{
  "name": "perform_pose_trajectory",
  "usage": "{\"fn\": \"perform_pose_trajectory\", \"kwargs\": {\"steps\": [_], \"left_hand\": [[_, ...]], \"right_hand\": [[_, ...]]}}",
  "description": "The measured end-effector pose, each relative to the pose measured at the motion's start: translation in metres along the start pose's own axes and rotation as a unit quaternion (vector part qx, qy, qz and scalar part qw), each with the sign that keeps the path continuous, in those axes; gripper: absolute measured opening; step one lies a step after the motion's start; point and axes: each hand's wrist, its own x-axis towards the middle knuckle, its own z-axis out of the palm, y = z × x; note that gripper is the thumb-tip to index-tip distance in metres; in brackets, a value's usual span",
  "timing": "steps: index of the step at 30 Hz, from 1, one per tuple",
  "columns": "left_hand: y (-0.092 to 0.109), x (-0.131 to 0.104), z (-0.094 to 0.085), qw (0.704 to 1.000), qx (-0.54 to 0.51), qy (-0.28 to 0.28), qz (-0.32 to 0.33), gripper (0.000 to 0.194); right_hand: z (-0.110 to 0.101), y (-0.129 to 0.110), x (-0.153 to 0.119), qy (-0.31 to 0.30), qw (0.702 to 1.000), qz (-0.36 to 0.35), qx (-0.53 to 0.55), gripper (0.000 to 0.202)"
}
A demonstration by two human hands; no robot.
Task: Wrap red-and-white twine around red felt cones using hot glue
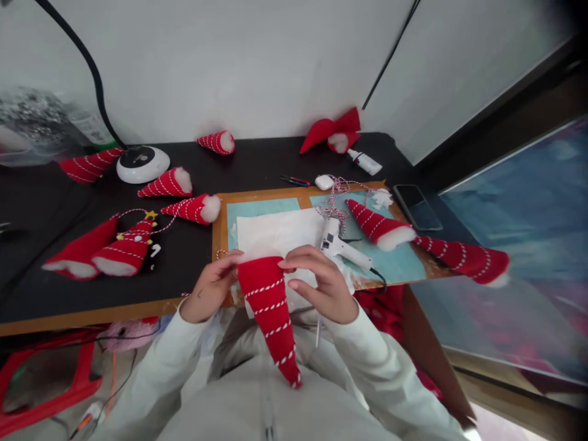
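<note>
Head view: left hand (pixel 209 291) pinches the wide end of a red cone (pixel 266 300) at its left corner, right hand (pixel 324 285) is loosely spread with fingertips touching the right corner, and the cone hangs tip-down before the jacket (pixel 225 410), probably to keep the wide rim facing up and reachable. Glue gun (pixel 337 242) lies just beyond the right hand, likely for quick reach; paper (pixel 280 226) covers the desk (pixel 261 168) near the cone, presumably against drips.
</note>
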Motion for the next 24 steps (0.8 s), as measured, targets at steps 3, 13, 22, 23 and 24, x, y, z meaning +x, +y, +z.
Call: {"fn": "perform_pose_trajectory", "kwargs": {"steps": [3,13,22,23,24], "left_hand": [[0.009,0.002,0.0,0.999,0.034,-0.033,0.006,0.03],[0.032,0.009,0.011,0.988,0.14,-0.056,0.015,0.014],[0.045,0.024,0.021,0.98,0.156,-0.123,0.006,0.014],[0.044,0.025,0.022,0.981,0.154,-0.12,0.01,0.014],[0.044,0.026,0.022,0.982,0.149,-0.115,0.011,0.012]], "right_hand": [[0.0,0.002,0.005,-0.017,0.998,-0.058,-0.036,0.023],[-0.013,0.008,0.013,-0.042,0.979,-0.116,-0.16,0.017],[-0.026,0.014,0.017,-0.064,0.953,-0.12,-0.273,0.01],[-0.029,0.013,0.017,-0.071,0.957,-0.118,-0.257,0.011],[-0.033,0.013,0.018,-0.078,0.963,-0.115,-0.233,0.012]]}}
